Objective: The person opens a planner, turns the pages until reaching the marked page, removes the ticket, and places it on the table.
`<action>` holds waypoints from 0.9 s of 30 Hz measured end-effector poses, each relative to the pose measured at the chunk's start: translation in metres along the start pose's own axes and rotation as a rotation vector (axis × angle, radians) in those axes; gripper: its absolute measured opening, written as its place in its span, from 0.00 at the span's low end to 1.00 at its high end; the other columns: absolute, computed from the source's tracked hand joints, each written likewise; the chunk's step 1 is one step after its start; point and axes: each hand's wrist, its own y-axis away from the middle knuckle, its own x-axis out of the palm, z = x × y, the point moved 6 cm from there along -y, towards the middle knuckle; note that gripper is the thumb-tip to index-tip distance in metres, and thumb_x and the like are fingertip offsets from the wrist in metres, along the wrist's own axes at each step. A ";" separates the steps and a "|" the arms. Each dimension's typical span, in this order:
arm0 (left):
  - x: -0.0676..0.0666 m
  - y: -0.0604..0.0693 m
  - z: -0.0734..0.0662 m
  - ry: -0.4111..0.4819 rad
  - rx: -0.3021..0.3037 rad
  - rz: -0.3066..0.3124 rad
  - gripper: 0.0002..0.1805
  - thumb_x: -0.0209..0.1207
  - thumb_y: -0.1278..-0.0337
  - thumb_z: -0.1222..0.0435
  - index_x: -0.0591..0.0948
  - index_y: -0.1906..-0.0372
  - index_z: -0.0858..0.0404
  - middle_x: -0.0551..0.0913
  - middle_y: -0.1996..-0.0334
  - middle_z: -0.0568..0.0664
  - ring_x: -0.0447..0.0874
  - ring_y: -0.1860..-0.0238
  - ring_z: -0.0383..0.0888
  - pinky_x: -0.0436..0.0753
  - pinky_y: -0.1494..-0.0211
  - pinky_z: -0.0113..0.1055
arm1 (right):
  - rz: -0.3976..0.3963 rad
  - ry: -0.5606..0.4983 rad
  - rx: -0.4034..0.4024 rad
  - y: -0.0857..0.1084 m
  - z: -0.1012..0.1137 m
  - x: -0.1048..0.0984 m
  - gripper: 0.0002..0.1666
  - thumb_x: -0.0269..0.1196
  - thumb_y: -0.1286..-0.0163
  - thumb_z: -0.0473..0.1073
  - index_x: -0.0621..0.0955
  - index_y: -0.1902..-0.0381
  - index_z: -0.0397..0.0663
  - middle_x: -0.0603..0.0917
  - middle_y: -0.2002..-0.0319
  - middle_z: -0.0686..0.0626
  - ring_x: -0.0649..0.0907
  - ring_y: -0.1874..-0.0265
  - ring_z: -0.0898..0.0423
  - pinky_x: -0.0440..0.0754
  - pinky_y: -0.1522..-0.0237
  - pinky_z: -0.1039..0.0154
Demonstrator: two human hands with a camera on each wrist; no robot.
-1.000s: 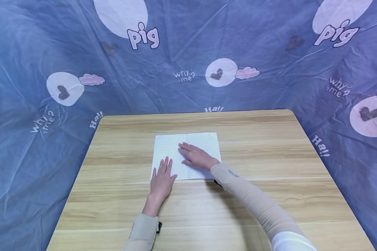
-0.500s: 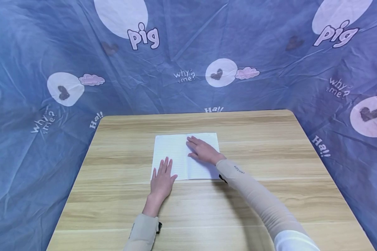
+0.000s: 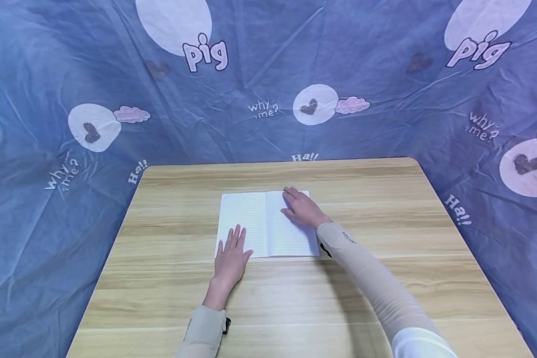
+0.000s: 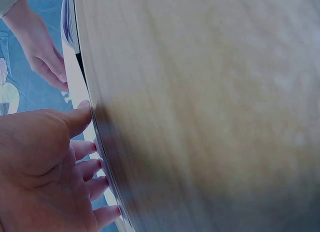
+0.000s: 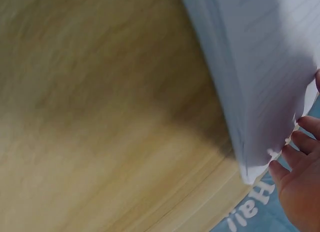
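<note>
An open notebook with lined white pages (image 3: 246,211) lies flat on the wooden table, its centre fold running front to back. Over the lower left page and its near edge rests my left hand (image 3: 230,258), fingers spread and straight. In the left wrist view the same hand (image 4: 55,167) has its fingertips at the notebook's edge. My right hand (image 3: 305,208) lies across the upper part of the right page, fingers extended toward the far edge. The right wrist view shows that hand (image 5: 302,177) with fingertips by the page (image 5: 270,82), above its shadow.
The light wooden table (image 3: 170,278) extends around the notebook on all sides. Behind it and along both sides hangs a blue printed cloth (image 3: 232,134) with white circles, clouds and lettering.
My right hand has slid from near the centre fold to the right and away, to the upper part of the right page. The left hand stays where it was.
</note>
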 end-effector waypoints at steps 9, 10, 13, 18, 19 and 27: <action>-0.001 0.001 -0.002 0.013 -0.003 0.002 0.35 0.52 0.28 0.55 0.56 0.24 0.66 0.50 0.23 0.57 0.44 0.23 0.55 0.47 0.25 0.58 | 0.027 0.020 0.110 -0.002 -0.021 -0.003 0.38 0.56 0.25 0.52 0.64 0.30 0.29 0.61 0.28 0.34 0.57 0.27 0.39 0.56 0.27 0.46; -0.001 0.001 -0.002 0.012 -0.005 0.003 0.35 0.51 0.28 0.55 0.56 0.24 0.66 0.50 0.23 0.57 0.44 0.23 0.55 0.47 0.25 0.58 | 0.027 0.017 0.121 -0.002 -0.023 -0.003 0.38 0.56 0.25 0.52 0.64 0.30 0.29 0.61 0.28 0.34 0.57 0.27 0.39 0.55 0.27 0.46; -0.001 0.000 -0.001 0.010 -0.008 0.008 0.35 0.51 0.27 0.55 0.56 0.24 0.66 0.49 0.23 0.57 0.44 0.23 0.55 0.47 0.25 0.58 | 0.026 0.015 0.149 -0.004 -0.029 -0.004 0.37 0.56 0.25 0.52 0.64 0.30 0.30 0.61 0.28 0.34 0.57 0.27 0.39 0.55 0.27 0.47; 0.000 0.001 -0.001 0.022 -0.008 0.004 0.35 0.51 0.28 0.55 0.56 0.24 0.66 0.49 0.23 0.57 0.43 0.23 0.55 0.46 0.25 0.58 | 0.027 -0.005 0.175 -0.005 -0.038 -0.004 0.36 0.56 0.25 0.53 0.67 0.32 0.29 0.61 0.28 0.35 0.57 0.27 0.40 0.54 0.27 0.47; 0.000 0.000 -0.001 0.022 -0.009 0.005 0.35 0.51 0.28 0.55 0.56 0.24 0.66 0.49 0.23 0.57 0.43 0.23 0.55 0.46 0.25 0.58 | 0.031 -0.007 0.180 -0.005 -0.038 -0.004 0.36 0.56 0.25 0.53 0.67 0.32 0.29 0.61 0.28 0.35 0.57 0.27 0.40 0.54 0.27 0.47; 0.000 0.000 0.000 0.023 -0.007 -0.001 0.35 0.51 0.28 0.56 0.56 0.24 0.66 0.50 0.23 0.57 0.44 0.23 0.55 0.46 0.25 0.58 | 0.024 -0.006 0.198 -0.004 -0.039 -0.008 0.33 0.56 0.25 0.52 0.69 0.35 0.30 0.61 0.28 0.35 0.56 0.27 0.39 0.54 0.27 0.47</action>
